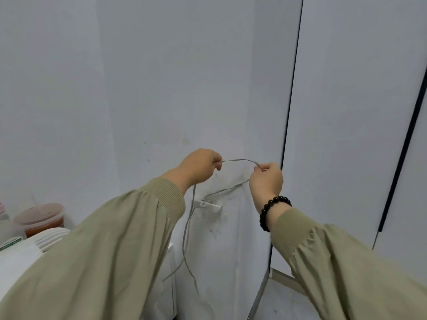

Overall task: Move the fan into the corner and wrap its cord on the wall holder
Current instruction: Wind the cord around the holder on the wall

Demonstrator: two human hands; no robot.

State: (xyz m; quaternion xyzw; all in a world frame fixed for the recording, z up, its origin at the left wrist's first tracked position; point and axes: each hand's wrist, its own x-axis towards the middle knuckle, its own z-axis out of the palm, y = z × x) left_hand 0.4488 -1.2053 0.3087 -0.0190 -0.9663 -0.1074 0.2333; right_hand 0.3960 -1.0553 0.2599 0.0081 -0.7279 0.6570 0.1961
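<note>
Our left hand (198, 167) and right hand (265, 181) each pinch the grey cord (238, 160), a short span arching between them just above the white wall holder (209, 205). One strand runs from the holder toward the right hand, and loose lengths hang below the left. The fan (46, 239) sits low at the near left, seemingly placed already, so we judge the winding barely begun.

Olive ribbed-cuff sleeves (104, 250), blk bead bracelet (262, 215).
</note>
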